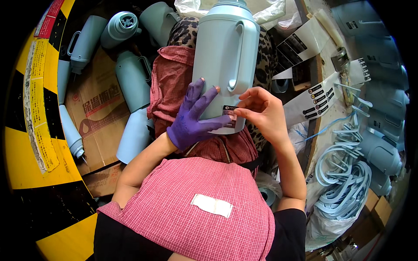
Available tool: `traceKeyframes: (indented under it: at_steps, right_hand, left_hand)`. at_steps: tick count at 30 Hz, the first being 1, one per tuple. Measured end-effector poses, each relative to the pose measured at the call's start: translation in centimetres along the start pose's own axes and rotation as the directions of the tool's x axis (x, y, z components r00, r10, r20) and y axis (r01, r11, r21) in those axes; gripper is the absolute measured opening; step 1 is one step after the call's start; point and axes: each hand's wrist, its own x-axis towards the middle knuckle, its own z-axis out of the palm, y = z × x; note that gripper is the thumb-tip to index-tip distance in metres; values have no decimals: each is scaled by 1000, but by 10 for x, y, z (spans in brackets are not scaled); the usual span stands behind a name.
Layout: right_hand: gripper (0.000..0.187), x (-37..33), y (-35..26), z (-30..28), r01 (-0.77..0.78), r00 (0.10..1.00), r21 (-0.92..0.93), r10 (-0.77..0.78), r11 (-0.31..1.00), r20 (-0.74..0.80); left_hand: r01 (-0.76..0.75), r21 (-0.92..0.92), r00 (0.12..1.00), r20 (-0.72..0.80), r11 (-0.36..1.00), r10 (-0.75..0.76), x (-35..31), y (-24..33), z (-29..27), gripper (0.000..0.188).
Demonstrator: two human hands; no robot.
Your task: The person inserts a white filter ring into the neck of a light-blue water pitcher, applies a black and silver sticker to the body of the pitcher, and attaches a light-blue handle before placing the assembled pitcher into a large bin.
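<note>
A light blue thermos flask [215,63] lies across my lap, its handle on the right side and its base toward me. My left hand [190,119], in a purple glove with bare fingertips, rests spread on the flask's lower body, the thumb at a small dark label [229,116]. Bare and pinched, my right hand [262,114] has its thumb and index finger at the label's upper right edge. Part of the label is hidden under the fingertips.
Several blue flask bodies [133,80] lie on cardboard [98,108] at left, beside a yellow-and-black striped edge [48,191]. At right are label sheets [315,102], a bag of blue handles [342,191] and stacked flask bodies [376,152].
</note>
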Motion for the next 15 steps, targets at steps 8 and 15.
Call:
traceKeyframes:
  at_steps: [8,15]
  right_hand:
    - [67,19,-15,-3,119,905,-430,-276,895,-325]
    - [40,31,3,27,480,833,-179,-510,859,-213]
  left_hand:
    - [-82,108,995,60,991,76,-2,-7,1,43]
    - [-22,210,990,143,977,-9,30,-34,-60,64]
